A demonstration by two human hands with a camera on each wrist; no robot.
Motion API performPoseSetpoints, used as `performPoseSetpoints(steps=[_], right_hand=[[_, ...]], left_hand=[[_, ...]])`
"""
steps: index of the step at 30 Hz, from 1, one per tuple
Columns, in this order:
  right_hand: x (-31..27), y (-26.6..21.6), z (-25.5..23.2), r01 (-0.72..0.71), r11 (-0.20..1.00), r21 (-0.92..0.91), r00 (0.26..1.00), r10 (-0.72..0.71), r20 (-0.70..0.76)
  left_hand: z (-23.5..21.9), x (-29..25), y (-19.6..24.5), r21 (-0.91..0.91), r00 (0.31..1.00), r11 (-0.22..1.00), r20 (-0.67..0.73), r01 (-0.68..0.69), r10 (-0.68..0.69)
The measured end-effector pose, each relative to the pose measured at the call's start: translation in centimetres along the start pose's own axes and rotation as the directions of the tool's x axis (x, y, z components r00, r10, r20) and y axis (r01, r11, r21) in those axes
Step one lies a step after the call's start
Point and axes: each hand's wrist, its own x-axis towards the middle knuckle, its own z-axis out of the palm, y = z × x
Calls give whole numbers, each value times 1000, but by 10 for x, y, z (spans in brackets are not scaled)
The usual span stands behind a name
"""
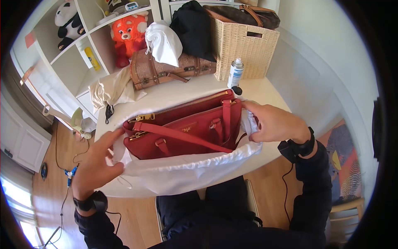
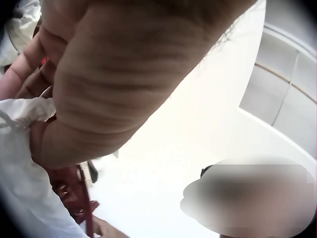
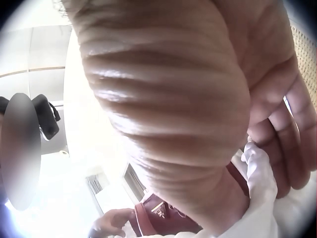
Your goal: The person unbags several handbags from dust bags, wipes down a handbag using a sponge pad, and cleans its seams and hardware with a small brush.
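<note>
A red handbag point(image 1: 186, 128) with gold zippers and a strap across its front sits inside an opened white drawstring bag point(image 1: 199, 170) on the table. My left hand point(image 1: 96, 164) is at the left end, its thumb and fingers curled round the white cloth's edge. At the right end, my right hand point(image 1: 277, 122) grips the cloth rim between thumb and fingers. The left wrist view shows the white fabric point(image 2: 25, 148) against my left hand point(image 2: 109, 84). In the right wrist view a fold of cloth point(image 3: 260, 173) lies between thumb and fingers of my right hand point(image 3: 178, 99).
Behind stand a spray can point(image 1: 236, 73), a woven basket point(image 1: 246, 47) holding a brown bag, and a brown case point(image 1: 149, 70) with a white pouch point(image 1: 163, 43) on it. A beige cloth bag point(image 1: 114, 89) lies at the back left. Shelves point(image 1: 89, 25) hold plush toys.
</note>
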Motion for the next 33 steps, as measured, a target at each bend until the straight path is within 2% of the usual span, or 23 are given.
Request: performPoseSetpoints(steps=[1, 3, 5, 6, 7, 9, 10, 12, 13, 15, 16, 18, 19, 21, 22, 23, 25, 26, 27, 29, 30, 32, 33], right_hand=[[3, 2, 3, 2, 1000, 3, 1000, -2, 6], [13, 12, 12, 13, 1000, 28, 1000, -14, 20], [22, 26, 18, 86, 994, 72, 996, -86, -8], [26, 35, 21, 157, 981, 113, 987, -153, -41], [31, 46, 26, 154, 982, 114, 988, -150, -38], [35, 66, 33, 235, 945, 228, 970, -241, 0], [32, 69, 32, 219, 948, 229, 974, -226, 2], [26, 74, 34, 102, 947, 303, 981, -146, 126], [23, 78, 38, 83, 949, 305, 983, -127, 128], [16, 83, 45, 98, 822, 561, 979, -180, 93], [11, 81, 48, 81, 823, 562, 982, -163, 96], [-2, 69, 51, 133, 683, 718, 979, -202, 11], [-7, 65, 54, 124, 680, 722, 981, -191, 11], [-16, 59, 62, 90, 382, 920, 991, -124, -45], [-15, 61, 70, 136, 299, 945, 987, -125, -102], [-15, 67, 82, 133, 297, 945, 988, -115, -102], [-13, 77, 103, 158, 150, 976, 986, 25, -164], [-13, 77, 106, 129, 52, 990, 990, 47, -131], [-13, 77, 106, 130, 50, 990, 990, 53, -132], [-14, 74, 102, 53, -268, 962, 998, 40, -44], [-14, 70, 101, 54, -271, 961, 998, 41, -44], [-16, 61, 98, 111, -28, 993, 990, 96, -108], [-16, 57, 99, 112, -32, 993, 989, 96, -109]], left_hand=[[5, 3, -4, 47, 999, 999, 54, 1, -3], [17, 9, -25, 56, 998, 998, 53, 41, -43], [28, 21, -41, -87, 978, 984, 157, 155, -140], [35, 24, -49, -174, 973, 968, 177, 180, -149], [46, 28, -64, -176, 972, 968, 181, 182, -150], [65, 33, -92, -194, 983, 976, 133, -99, 126], [66, 32, -91, -204, 981, 974, 143, -102, 133], [64, 29, -84, -128, 981, 992, 195, 24, 2], [65, 29, -81, -139, 978, 990, 209, 20, 10], [67, 29, -75, -176, 979, 981, 200, 79, -43], [71, 29, -73, -167, 989, 986, 142, -11, 35], [73, 26, -74, -182, 991, 982, 119, -45, 67], [74, 23, -75, -187, 992, 979, 83, -75, 92], [77, 19, -74, -226, 994, 974, 93, -27, 49], [79, 16, -76, -326, 996, 943, 80, 68, -44], [81, 13, -77, -422, 988, 893, 75, 157, -138], [85, 8, -74, -464, 989, 874, 40, 145, -143], [87, 6, -73, -500, 988, 856, -3, 131, -153], [88, 4, -75, -500, 989, 856, 3, 131, -150], [89, 1, -81, -469, 988, 873, -5, 135, -155], [90, -2, -82, -467, 988, 874, -4, 136, -155], [93, -7, -82, -451, 980, 883, -81, 127, -182], [96, -10, -85, -447, 980, 885, -80, 127, -181]])
